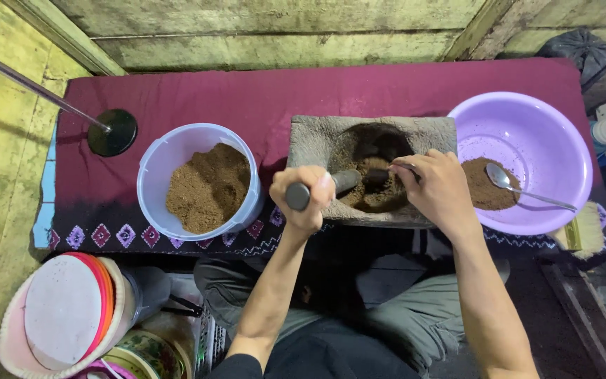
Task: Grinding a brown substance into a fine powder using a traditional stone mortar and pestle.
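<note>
Stone mortar holds brown powder, seemingly.

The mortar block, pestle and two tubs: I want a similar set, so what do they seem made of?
Mortar: rough grey stone, pitted and matte. Pestle, gripped by the left hand: apparently dark stone, smoother. Pale blue tub and lilac basin: likely plastic, thin glossy walls.

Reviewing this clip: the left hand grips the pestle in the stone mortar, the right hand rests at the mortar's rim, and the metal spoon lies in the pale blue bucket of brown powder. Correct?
Not quite. The head view shows the metal spoon lying in the purple basin, not in the pale blue bucket. The left hand does grip the pestle in the stone mortar, the right hand at its rim.
</note>
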